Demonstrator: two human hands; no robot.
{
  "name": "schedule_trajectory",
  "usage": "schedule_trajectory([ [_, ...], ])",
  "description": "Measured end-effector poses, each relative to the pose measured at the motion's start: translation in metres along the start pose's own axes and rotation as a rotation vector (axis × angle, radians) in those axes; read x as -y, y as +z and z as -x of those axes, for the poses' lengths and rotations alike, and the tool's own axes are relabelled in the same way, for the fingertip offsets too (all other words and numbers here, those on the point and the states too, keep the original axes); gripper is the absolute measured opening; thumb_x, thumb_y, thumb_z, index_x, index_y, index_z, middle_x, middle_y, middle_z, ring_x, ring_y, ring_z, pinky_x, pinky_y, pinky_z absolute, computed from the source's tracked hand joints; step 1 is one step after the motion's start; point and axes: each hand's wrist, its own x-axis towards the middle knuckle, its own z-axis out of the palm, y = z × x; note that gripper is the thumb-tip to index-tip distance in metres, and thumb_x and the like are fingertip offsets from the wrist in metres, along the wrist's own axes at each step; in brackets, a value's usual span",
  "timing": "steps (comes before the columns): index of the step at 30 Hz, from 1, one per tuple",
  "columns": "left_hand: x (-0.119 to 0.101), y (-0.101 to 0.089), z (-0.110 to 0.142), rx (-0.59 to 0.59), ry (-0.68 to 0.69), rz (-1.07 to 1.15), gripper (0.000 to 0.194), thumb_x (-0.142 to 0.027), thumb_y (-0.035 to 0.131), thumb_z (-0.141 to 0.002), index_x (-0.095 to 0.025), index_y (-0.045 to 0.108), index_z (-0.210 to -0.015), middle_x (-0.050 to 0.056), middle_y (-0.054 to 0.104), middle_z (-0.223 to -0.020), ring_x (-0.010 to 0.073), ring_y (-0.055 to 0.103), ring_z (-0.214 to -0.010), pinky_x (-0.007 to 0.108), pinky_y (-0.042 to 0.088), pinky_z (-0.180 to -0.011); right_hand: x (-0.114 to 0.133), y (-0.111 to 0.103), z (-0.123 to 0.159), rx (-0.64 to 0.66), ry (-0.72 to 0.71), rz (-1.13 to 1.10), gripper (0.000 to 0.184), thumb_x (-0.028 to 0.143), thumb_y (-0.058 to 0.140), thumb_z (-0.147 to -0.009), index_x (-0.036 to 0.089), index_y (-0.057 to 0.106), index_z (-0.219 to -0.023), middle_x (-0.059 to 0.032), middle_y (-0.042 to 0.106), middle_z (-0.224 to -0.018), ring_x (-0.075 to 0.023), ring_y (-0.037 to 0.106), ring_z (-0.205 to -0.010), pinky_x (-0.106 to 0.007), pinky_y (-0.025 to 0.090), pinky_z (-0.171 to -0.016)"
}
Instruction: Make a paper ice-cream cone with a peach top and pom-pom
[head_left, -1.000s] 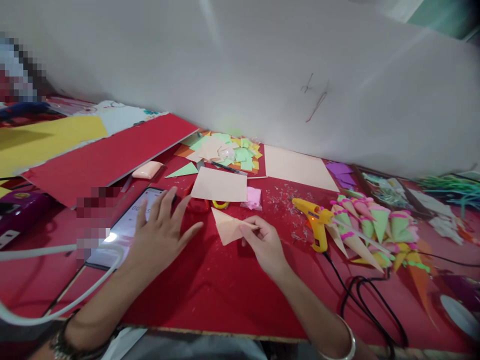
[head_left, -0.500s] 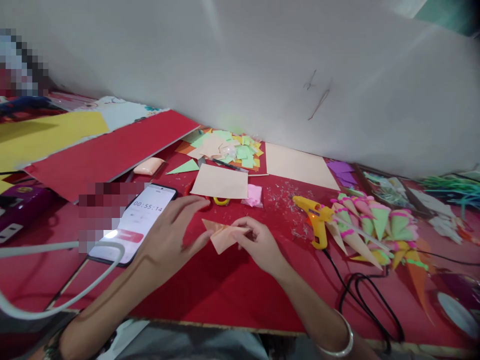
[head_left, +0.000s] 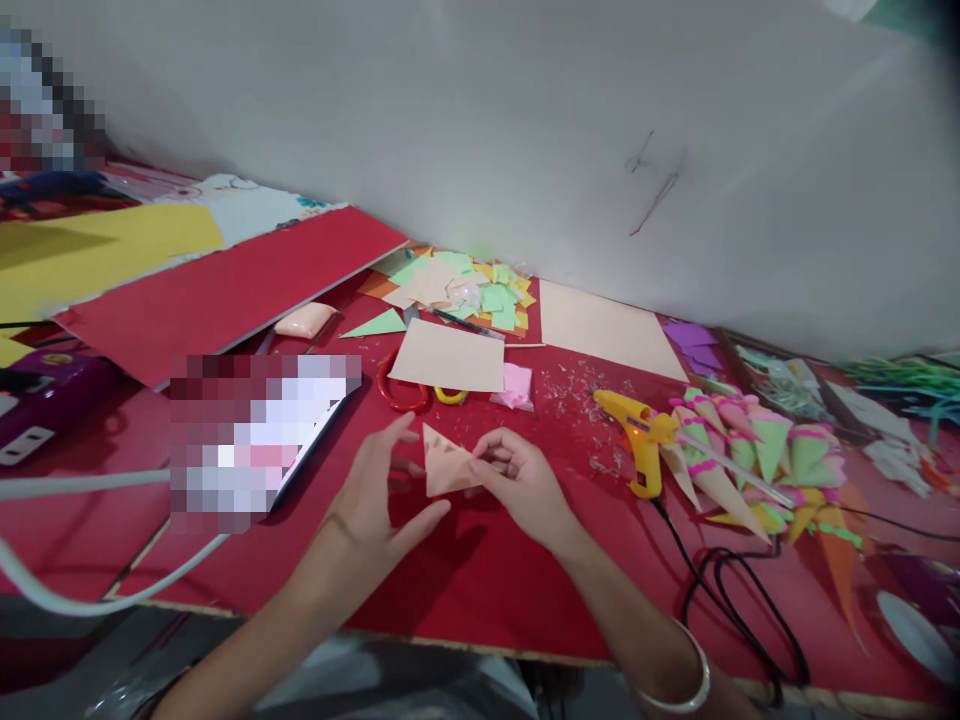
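The red table (head_left: 525, 590) bears bunched paper cones (head_left: 770, 445) at right. The left hand (head_left: 367, 505) curves, fingers apart; the right hand (head_left: 525, 485) pinches the peach paper (head_left: 446, 470). A blank card (head_left: 450, 355) lies beyond, a yellow glue gun (head_left: 643, 455) rightward. The peach paper, between the hands, looks sharp-cornered, shaded near its upper edge. The card partly hides a red loop handle (head_left: 405, 405).

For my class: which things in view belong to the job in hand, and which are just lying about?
Belonging to the job:
peach paper piece, pinched in the right hand
left hand, open beside it
probably the yellow glue gun and paper cones

Seemingly just lying about:
red board
purple paper
pink packet
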Motion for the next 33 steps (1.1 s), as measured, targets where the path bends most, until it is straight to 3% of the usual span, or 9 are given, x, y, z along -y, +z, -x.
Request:
schedule_trajectory([
  [4, 0.004, -0.001, -0.010, 0.057, -0.051, 0.198, 0.048, -0.033, 0.054, -0.075, -0.018, 0.034, -0.116, 0.011, 0.050, -0.109, 0.0197, 0.055, -0.092, 0.036, 0.048, -0.078, 0.005, 0.005, 0.001, 0.005, 0.005, -0.148, 0.020, 0.031, 0.060, -0.070, 0.021, 0.045, -0.078, 0.0053, 0.053, -0.065, -0.0106, 0.059, -0.056, -0.025, 0.049, -0.058],
  [9, 0.002, -0.004, -0.018, 0.252, -0.071, 0.260, 0.019, -0.034, 0.044, -0.081, -0.016, 0.052, -0.083, 0.003, 0.060, -0.076, 0.0158, 0.057, -0.072, 0.026, 0.046, -0.064, 0.009, 0.003, 0.004, 0.002, -0.086, -0.012, 0.026, 0.024, 0.056, -0.073, 0.024, 0.049, -0.098, 0.0021, 0.058, -0.077, -0.0100, 0.058, -0.068, -0.022, 0.046, -0.064],
  [12, -0.002, -0.007, -0.023, 0.250, -0.050, 0.122, 0.022, -0.035, 0.046, -0.079, -0.016, 0.053, -0.071, 0.000, 0.057, -0.064, 0.0136, 0.053, -0.063, 0.023, 0.042, -0.057, 0.009, 0.002, 0.005, 0.007, -0.135, 0.078, 0.021, 0.021, 0.055, -0.073, 0.023, 0.056, -0.094, -0.0005, 0.059, -0.088, -0.0113, 0.056, -0.082, -0.022, 0.044, -0.071],
  [17, -0.011, -0.010, -0.032, 0.310, 0.024, 0.048, 0.028, -0.037, 0.044, -0.079, -0.016, 0.052, -0.063, -0.003, 0.052, -0.057, 0.0099, 0.047, -0.054, 0.020, 0.035, -0.050, 0.006, 0.001, 0.004, -0.022, -0.137, 0.112, 0.008, 0.026, 0.059, -0.071, 0.019, 0.058, -0.075, 0.0013, 0.058, -0.072, -0.0112, 0.054, -0.067, -0.023, 0.044, -0.064],
  [20, -0.011, -0.009, -0.035, 0.289, 0.018, 0.150, 0.018, -0.035, 0.048, -0.078, -0.018, 0.053, -0.080, -0.002, 0.056, -0.066, 0.0109, 0.052, -0.060, 0.019, 0.040, -0.052, 0.006, 0.000, 0.004, -0.068, -0.116, 0.119, 0.011, 0.027, 0.060, -0.070, 0.018, 0.055, -0.068, 0.0026, 0.055, -0.063, -0.0097, 0.050, -0.059, -0.021, 0.041, -0.056],
  [24, -0.008, -0.008, -0.034, 0.239, -0.106, 0.336, 0.039, -0.036, 0.052, -0.076, -0.019, 0.039, -0.108, -0.004, 0.056, -0.064, 0.0113, 0.055, -0.055, 0.021, 0.044, -0.051, 0.008, 0.001, 0.005, -0.103, -0.136, 0.084, 0.010, 0.026, 0.059, -0.070, 0.018, 0.053, -0.067, 0.0037, 0.052, -0.062, -0.0090, 0.048, -0.058, -0.020, 0.040, -0.056],
  [27, -0.008, -0.008, -0.032, 0.412, -0.189, 0.385, 0.023, -0.039, 0.044, -0.080, -0.017, 0.050, -0.082, -0.004, 0.055, -0.053, 0.0084, 0.050, -0.043, 0.018, 0.039, -0.043, 0.009, 0.001, 0.006, -0.111, -0.152, 0.067, 0.009, 0.025, 0.059, -0.070, 0.019, 0.053, -0.068, 0.0038, 0.051, -0.063, -0.0092, 0.048, -0.060, -0.020, 0.039, -0.057],
  [29, -0.010, -0.009, -0.032, 0.484, -0.218, 0.387, 0.030, -0.040, 0.042, -0.081, -0.016, 0.049, -0.064, -0.003, 0.056, -0.052, 0.0066, 0.048, -0.040, 0.017, 0.035, -0.040, 0.009, 0.001, 0.006, -0.102, -0.163, 0.068, 0.009, 0.024, 0.059, -0.070, 0.018, 0.052, -0.068, 0.0038, 0.051, -0.064, -0.0090, 0.048, -0.060, -0.020, 0.039, -0.057],
  [33, -0.013, -0.009, -0.032, 0.457, -0.255, 0.424, 0.030, -0.039, 0.046, -0.079, -0.016, 0.050, -0.060, -0.003, 0.057, -0.051, 0.0065, 0.049, -0.041, 0.017, 0.038, -0.043, 0.009, 0.001, 0.005, -0.056, -0.148, 0.076, 0.017, 0.026, 0.055, -0.074, 0.018, 0.047, -0.061, 0.0053, 0.043, -0.057, -0.0074, 0.041, -0.053, -0.019, 0.035, -0.052],
])
